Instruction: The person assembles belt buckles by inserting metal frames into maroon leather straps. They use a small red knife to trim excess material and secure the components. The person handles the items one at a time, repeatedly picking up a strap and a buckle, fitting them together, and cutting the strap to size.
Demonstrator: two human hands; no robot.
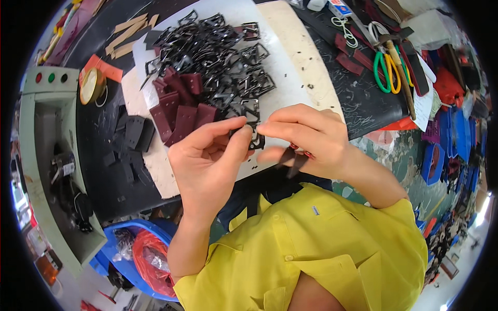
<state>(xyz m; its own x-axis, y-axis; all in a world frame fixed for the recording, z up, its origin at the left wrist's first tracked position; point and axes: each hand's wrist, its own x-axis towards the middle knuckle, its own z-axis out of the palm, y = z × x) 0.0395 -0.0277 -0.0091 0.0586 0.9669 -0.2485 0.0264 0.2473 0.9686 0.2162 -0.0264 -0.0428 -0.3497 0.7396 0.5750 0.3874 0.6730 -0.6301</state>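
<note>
The left hand [205, 155] pinches a black buckle [258, 139] that the right hand [317, 139], apparently gripping dark snips [296, 165], could scratch by knocking.

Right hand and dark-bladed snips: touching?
Touching. The head view shows the right hand holding the dark-bladed snips, their blades jutting out below the fingers.

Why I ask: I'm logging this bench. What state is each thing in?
Left hand, pinched on the black buckle
Right hand, holding the dark two-pronged tool
Dark two-pronged tool, prongs apart
Buckle heap, loose and tangled
Maroon pieces, punched with holes, loosely stacked
Black pieces, loosely piled
Green-handled scissors, open or shut unclear
Blue tub, open, red bag inside
</note>
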